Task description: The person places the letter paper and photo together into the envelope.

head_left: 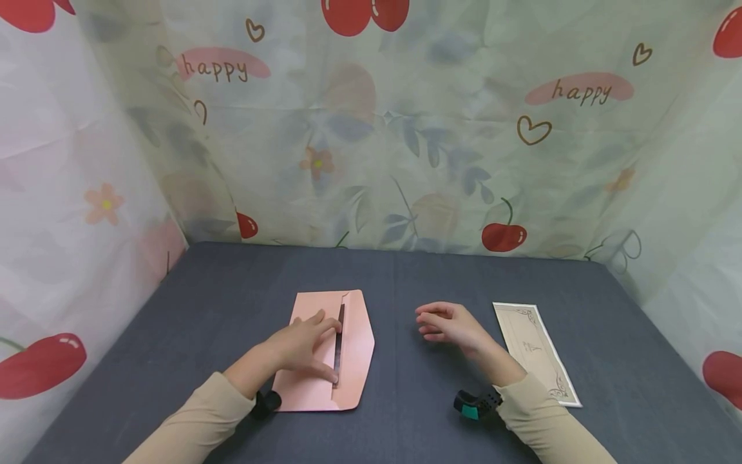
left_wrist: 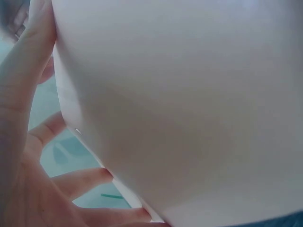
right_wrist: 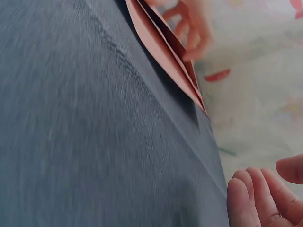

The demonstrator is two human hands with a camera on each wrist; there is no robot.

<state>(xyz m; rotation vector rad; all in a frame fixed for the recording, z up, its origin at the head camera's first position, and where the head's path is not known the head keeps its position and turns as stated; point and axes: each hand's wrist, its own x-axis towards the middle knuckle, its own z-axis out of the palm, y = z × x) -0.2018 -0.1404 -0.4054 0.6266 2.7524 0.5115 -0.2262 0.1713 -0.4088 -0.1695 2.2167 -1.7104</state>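
At the dark table (head_left: 400, 393) are two hands: left (head_left: 304, 347) gripping a pink envelope (head_left: 357, 357), right (head_left: 456, 327) hanging relaxed.

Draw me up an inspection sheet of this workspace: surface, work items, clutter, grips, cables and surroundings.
Surface: dark grey tabletop, a faint crease line running down its middle.
Work items: pink envelope, flap unfolded, pocket mouth gaping; cream printed card with ornamental corners, lying flat toward the right, partly hidden by an arm.
Clutter: nothing seen.
Left grip: bare hand on the envelope, thumb and fingers spread along the pocket's edge, holding it.
Right grip: bare hand over the tabletop between envelope and card, fingers loosely bent, holding nothing.
Cables: nothing seen.
Surroundings: patterned fabric curtain behind and on both sides, with cherry prints and the word "happy".
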